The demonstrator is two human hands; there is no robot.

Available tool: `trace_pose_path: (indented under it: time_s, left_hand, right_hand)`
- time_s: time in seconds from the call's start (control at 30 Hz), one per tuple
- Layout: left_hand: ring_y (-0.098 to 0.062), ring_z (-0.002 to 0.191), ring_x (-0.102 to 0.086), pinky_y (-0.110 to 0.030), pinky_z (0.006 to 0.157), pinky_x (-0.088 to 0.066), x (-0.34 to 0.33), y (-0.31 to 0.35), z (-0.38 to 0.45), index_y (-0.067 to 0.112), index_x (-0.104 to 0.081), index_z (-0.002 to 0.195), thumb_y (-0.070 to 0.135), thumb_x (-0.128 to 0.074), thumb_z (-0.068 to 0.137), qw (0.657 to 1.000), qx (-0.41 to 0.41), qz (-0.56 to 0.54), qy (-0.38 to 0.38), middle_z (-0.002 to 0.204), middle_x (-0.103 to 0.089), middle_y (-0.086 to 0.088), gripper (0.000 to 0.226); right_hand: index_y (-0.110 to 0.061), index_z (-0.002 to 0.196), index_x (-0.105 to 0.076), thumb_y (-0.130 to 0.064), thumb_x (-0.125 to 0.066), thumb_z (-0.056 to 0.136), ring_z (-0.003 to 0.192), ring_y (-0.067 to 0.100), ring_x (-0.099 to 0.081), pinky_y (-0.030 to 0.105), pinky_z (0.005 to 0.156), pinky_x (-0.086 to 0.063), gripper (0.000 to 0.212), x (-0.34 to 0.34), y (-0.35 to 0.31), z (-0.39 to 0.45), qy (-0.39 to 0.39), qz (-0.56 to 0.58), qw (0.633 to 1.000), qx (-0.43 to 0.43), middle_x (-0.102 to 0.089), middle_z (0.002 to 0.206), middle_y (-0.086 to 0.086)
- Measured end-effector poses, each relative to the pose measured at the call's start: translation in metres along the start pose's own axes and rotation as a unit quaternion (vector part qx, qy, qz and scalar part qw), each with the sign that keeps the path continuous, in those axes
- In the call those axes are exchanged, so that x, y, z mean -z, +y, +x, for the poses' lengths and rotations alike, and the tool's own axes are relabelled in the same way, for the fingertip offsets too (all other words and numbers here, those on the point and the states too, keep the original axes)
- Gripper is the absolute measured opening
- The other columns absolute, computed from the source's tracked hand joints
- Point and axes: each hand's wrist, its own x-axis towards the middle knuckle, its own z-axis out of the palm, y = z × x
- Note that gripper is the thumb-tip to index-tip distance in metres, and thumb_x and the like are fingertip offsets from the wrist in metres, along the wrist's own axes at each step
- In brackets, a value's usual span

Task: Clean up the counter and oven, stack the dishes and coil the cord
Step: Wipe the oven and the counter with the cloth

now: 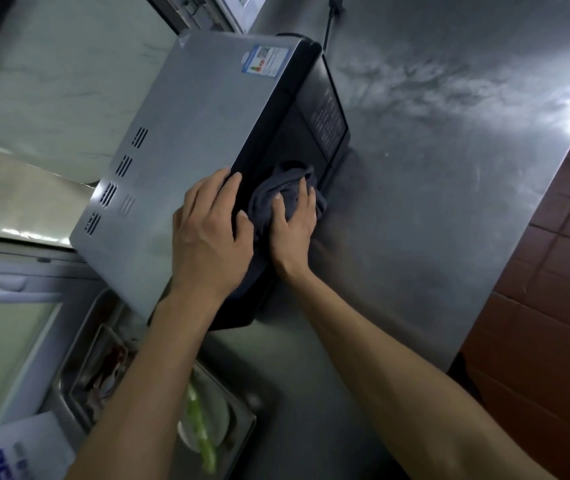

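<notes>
Right now it's the oven-wiping step: the oven [204, 140] sits at centre frame on the steel counter [450, 168], and the right hand [294, 221] presses a dark cloth [278, 188] flat against its black door, fingers spread over the bunched fabric. Beside it, the left hand [209, 233] steadies things, fingers hooked over the door's top edge. Next, I'd judge, the cloth needs sweeping along the door toward the control panel, with steady pressure. At the top of the frame the cord [328, 27] trails away, uncoiled. Lower left, a tray [242, 420] of dishes waits. A coloured label [265, 59] sits on the oven's top, its print too small to read; blue lettering at lower left is cut off.
</notes>
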Motion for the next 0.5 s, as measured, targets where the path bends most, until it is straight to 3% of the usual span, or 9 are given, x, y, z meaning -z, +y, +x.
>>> trace_pose_path:
  time_s: [0.2,0.33,0.5]
  left_hand:
    - [-0.023,0.144,-0.029,-0.046,0.11,-0.036,0.004,-0.021,-0.06,0.013,-0.049,0.142,0.021,-0.049,0.095,0.996,-0.035,0.071,-0.038,0.158,-0.032,-0.007,0.047]
    - [-0.023,0.144,-0.029,-0.046,0.109,-0.035,0.007,-0.034,-0.09,0.011,-0.051,0.141,0.022,-0.047,0.094,0.996,-0.03,0.079,-0.029,0.159,-0.032,-0.006,0.048]
    - [-0.025,0.148,-0.02,-0.048,0.113,-0.029,0.007,-0.043,-0.11,0.016,-0.042,0.147,0.025,-0.049,0.095,0.99,-0.031,0.125,-0.052,0.164,-0.019,-0.007,0.053]
  right_hand:
    - [-0.027,0.157,-0.019,-0.043,-0.046,0.102,0.152,0.018,0.001,0.036,0.12,-0.004,0.063,-0.024,0.035,-0.073,-0.016,-0.007,1.0,-0.008,-0.004,0.167,-0.003]
    - [-0.032,0.157,-0.017,-0.044,-0.048,0.101,0.152,0.013,0.005,0.033,0.119,-0.004,0.065,-0.041,0.062,-0.121,-0.037,0.005,0.999,-0.022,0.0,0.166,-0.01]
    - [-0.036,0.157,-0.01,-0.046,-0.046,0.101,0.151,0.008,0.011,0.026,0.117,0.002,0.067,-0.05,0.089,-0.163,-0.074,-0.009,0.997,-0.017,0.006,0.166,-0.014]
